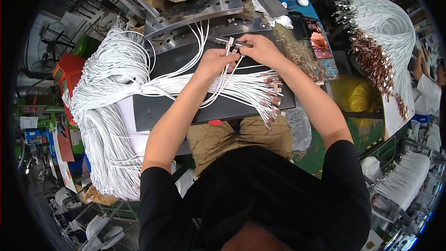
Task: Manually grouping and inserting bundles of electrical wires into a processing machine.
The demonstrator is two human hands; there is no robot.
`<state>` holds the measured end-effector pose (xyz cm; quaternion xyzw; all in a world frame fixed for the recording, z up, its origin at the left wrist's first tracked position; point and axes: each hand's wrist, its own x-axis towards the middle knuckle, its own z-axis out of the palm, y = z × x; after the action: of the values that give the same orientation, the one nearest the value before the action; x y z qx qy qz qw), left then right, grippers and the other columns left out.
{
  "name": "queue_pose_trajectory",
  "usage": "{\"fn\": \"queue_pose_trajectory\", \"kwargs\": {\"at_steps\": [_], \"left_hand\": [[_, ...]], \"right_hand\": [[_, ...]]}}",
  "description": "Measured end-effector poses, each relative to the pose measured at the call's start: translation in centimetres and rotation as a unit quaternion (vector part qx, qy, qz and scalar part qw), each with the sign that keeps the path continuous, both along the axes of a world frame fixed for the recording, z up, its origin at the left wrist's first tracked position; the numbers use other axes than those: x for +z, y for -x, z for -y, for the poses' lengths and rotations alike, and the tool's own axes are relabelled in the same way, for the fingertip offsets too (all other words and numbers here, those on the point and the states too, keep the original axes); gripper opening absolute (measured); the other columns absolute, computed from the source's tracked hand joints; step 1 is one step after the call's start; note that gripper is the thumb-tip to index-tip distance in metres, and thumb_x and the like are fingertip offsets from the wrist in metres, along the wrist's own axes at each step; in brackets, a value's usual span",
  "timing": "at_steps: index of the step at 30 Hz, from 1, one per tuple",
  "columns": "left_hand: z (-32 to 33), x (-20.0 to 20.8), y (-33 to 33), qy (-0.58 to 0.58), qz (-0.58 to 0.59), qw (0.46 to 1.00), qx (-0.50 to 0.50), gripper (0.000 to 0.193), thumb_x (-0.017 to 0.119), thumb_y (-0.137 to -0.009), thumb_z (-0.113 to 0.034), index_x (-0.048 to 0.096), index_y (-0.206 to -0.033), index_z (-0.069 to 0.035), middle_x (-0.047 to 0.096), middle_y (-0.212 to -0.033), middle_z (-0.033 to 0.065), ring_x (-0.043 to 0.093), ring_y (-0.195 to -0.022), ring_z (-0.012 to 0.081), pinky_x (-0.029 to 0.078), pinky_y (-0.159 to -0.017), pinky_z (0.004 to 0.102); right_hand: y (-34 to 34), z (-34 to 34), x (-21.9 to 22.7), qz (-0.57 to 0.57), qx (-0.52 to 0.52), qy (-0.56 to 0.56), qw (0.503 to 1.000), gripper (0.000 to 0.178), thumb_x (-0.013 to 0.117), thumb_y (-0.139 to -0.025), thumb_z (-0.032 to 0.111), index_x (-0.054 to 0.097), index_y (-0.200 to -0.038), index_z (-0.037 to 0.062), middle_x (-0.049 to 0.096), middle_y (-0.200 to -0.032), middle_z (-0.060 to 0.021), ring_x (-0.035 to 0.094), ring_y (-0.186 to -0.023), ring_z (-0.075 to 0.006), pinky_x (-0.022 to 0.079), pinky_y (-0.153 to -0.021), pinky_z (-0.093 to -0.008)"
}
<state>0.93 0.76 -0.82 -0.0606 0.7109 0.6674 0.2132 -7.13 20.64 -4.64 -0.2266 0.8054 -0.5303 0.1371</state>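
Note:
My left hand [215,62] is closed on a few white cables [224,83], their pale connector ends [230,43] sticking up past the fingers. My right hand [260,50] is beside it, thumb and fingers pinched together close to those connectors; what lies between them is too small to make out. A thin dark metal piece [243,43] shows by the right fingertips. Below both hands, a thick bundle of white cables [186,85] crosses the black work board [155,111], its end connectors [274,94] fanned out to the right.
A steel machine plate with holes [197,14] stands just beyond my hands. Large coils of white cable [107,69] hang at the left. On the right are a smartphone [320,45], a yellow bag [357,94] and another cable bundle [395,23] with brown ends.

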Motion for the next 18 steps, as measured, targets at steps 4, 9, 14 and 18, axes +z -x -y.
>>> {"fn": "queue_pose_trajectory", "kwargs": {"at_steps": [4,9,14,18], "left_hand": [[0.1,1.2,-0.4,-0.012,-0.011,0.999,0.044,0.036,0.068,-0.097,-0.033,0.074,-0.104,0.001,0.068,-0.084,0.0026,0.062,-0.074,0.0094,0.048,-0.069,0.0223],[1.4,1.2,-0.3,-0.111,0.079,0.988,0.079,0.037,0.063,-0.1,-0.034,0.074,-0.108,0.0,0.067,-0.09,0.0027,0.062,-0.076,0.011,0.049,-0.071,0.0233],[1.2,0.7,0.3,-0.024,0.046,0.996,0.075,0.031,0.062,-0.099,-0.027,0.073,-0.109,0.0,0.064,-0.085,0.0005,0.059,-0.07,0.0101,0.048,-0.068,0.0229],[1.2,0.9,0.4,-0.001,0.047,0.997,0.067,0.028,0.061,-0.098,-0.022,0.073,-0.109,0.0,0.062,-0.08,-0.0013,0.056,-0.067,0.0089,0.046,-0.066,0.0224]], "right_hand": [[-0.1,-0.1,1.2,-0.005,0.023,0.03,0.999,0.048,0.077,-0.082,0.03,0.07,-0.113,-0.0048,0.074,-0.091,-0.0118,0.068,-0.082,-0.0163,0.052,-0.076,-0.0299],[-0.5,-1.6,3.5,0.068,-0.005,0.025,0.997,0.056,0.082,-0.08,0.04,0.07,-0.114,-0.0026,0.074,-0.093,-0.011,0.068,-0.082,-0.0159,0.052,-0.076,-0.0302],[-0.1,-1.8,2.1,0.065,0.005,0.04,0.997,0.055,0.083,-0.08,0.041,0.071,-0.112,-0.0018,0.074,-0.093,-0.01,0.068,-0.081,-0.0149,0.052,-0.076,-0.0299],[-0.2,-1.8,2.0,0.064,0.014,0.052,0.996,0.052,0.083,-0.08,0.039,0.071,-0.11,-0.002,0.074,-0.092,-0.0101,0.068,-0.081,-0.0146,0.052,-0.075,-0.0296]]}}
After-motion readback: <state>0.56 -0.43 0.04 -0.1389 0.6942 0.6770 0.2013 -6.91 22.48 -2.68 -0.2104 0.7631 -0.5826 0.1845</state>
